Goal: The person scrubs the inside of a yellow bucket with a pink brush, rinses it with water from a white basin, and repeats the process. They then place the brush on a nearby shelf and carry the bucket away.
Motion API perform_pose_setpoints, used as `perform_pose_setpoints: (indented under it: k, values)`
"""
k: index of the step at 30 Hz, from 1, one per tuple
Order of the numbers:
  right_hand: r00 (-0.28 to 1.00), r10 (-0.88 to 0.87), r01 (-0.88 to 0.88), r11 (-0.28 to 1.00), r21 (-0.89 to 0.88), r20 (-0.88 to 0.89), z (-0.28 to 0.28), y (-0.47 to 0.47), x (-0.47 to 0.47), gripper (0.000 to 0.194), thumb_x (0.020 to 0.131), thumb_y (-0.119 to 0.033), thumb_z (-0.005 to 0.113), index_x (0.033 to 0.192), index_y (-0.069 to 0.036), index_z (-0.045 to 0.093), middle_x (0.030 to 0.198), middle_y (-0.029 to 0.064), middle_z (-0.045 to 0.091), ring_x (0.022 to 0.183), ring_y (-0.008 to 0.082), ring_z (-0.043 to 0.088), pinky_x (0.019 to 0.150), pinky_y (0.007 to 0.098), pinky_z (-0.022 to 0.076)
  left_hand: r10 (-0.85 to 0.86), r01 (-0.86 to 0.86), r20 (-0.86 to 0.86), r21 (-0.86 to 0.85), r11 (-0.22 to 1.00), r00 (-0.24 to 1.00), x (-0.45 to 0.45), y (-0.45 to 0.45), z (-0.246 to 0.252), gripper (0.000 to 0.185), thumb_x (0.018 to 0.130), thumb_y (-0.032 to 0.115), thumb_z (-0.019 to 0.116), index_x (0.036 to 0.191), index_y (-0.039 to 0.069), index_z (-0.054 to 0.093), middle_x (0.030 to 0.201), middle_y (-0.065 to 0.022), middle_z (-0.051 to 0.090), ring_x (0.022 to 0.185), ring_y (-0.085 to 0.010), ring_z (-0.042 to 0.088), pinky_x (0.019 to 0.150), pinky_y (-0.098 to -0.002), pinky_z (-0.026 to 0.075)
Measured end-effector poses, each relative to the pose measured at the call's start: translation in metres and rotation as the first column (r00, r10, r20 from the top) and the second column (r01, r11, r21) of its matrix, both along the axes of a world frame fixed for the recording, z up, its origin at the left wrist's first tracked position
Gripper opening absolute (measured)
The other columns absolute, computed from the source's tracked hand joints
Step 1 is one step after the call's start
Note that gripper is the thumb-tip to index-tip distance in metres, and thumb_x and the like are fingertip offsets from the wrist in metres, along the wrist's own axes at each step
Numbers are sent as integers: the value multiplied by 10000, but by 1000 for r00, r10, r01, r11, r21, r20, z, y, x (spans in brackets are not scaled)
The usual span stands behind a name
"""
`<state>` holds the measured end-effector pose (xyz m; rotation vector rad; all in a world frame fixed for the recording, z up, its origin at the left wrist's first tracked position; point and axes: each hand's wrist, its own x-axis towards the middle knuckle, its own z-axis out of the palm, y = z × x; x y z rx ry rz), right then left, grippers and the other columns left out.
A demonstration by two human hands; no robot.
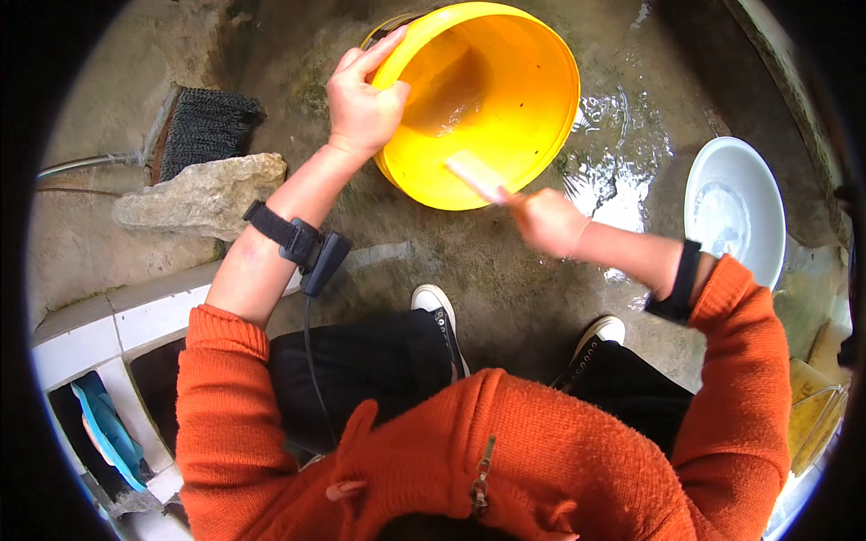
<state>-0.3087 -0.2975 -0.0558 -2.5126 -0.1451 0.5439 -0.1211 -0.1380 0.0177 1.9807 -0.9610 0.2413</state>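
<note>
A large yellow plastic bucket (514, 101) stands tilted on the wet concrete floor, its mouth turned towards me. My left hand (365, 101) grips the bucket's left rim, thumb on the inside and fingers along the outer wall. Some murky water (450, 118) lies inside, with dark specks on the wall. My right hand (551, 222) is at the near right edge of the bucket, closed around the end of a pale, flat brush-like tool (473, 177). That tool points into the bucket's mouth and is blurred, so its exact kind is unclear.
A pale basin (724, 209) rests at the right beside a wet, shiny patch of floor (619, 169). Left are a rough stone (203, 193) and a dark bristled broom head (210, 128). A white-tiled ledge (162, 314) holds a blue item (108, 429). A yellowish container (815, 412) stands lower right.
</note>
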Motion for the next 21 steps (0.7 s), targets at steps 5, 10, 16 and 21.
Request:
perform_pose_setpoints:
  k: [5,10,16,21]
  values:
    - [963,58,134,742,-657,262,-10,-93,14,562,756,-35,434,1291,-117,282,756,142,581,562,273,598,497,397,489,34,-38,75,57,998,997,-10,-16,-3,527,563,48,586,1078,159,608,743,-86,468,668,-210,506,683,-282,446]
    - [991,-66,19,932,-363,-116,-13,-28,12,402,826,-125,408,1226,-81,387,836,159,608,717,298,617,626,390,508,22,-34,93,130,991,995,-21,-29,-7,545,551,35,586,1085,145,603,752,-60,462,696,-179,499,688,-268,437]
    - [882,-414,458,867,199,-223,-37,-17,31,451,864,-329,450,1284,-180,380,799,186,606,550,219,580,583,343,495,129,-126,11,-131,983,992,-13,-25,-17,558,555,0,663,1100,79,576,803,-64,506,786,-198,540,738,-286,456]
    - [751,-531,654,515,554,-393,-40,-69,76,534,830,-316,538,1314,-200,344,733,51,560,394,78,406,387,223,382,220,-331,-427,-206,921,877,-35,-8,-26,533,620,46,729,1086,-9,477,949,-106,541,900,-149,527,789,-269,447]
